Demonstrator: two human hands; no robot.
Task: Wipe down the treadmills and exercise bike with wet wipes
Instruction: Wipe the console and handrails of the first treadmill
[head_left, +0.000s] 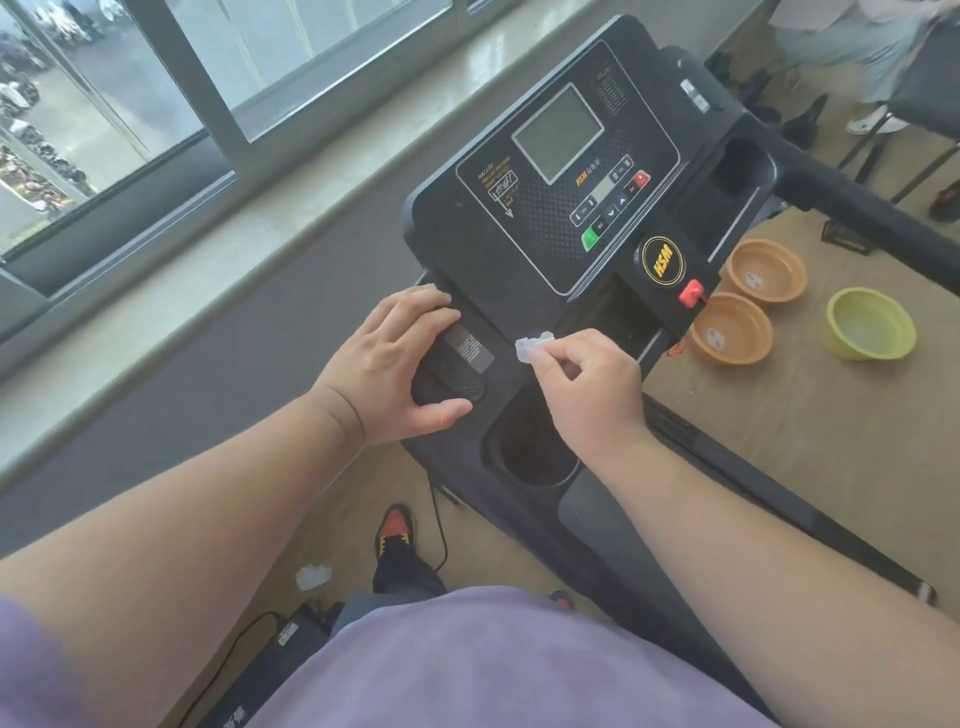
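Two hands are on the treadmill console, each with its own job. The right hand (582, 374) has its fingers (545, 364) curled and pinching a small crumpled wet wipe (531, 347), bunched tight so only a little white tuft pokes out past the fingertips; that grip looks meant for working the wipe into the narrow recess just below the control panel (566, 187). The wipe sits right at the console surface, just above the round cup holder (535, 447); whether it actually touches the plastic, I cannot tell.

The left hand (395, 364) wraps the left handgrip (457, 364), fingers over the top and thumb underneath, grasping it, likely to brace the body and steady the machine.

Further out, the treadmill (623, 312) stands beside a window sill (260, 218), its screen dark and the red safety key (691, 292) in place. On the floor to the right sit two orange bowls (732, 327) and a green bowl (867, 325). A second scrap of white wipe (313, 576) lies on the floor near the person's shoe (395, 530), probably spent and dropped.
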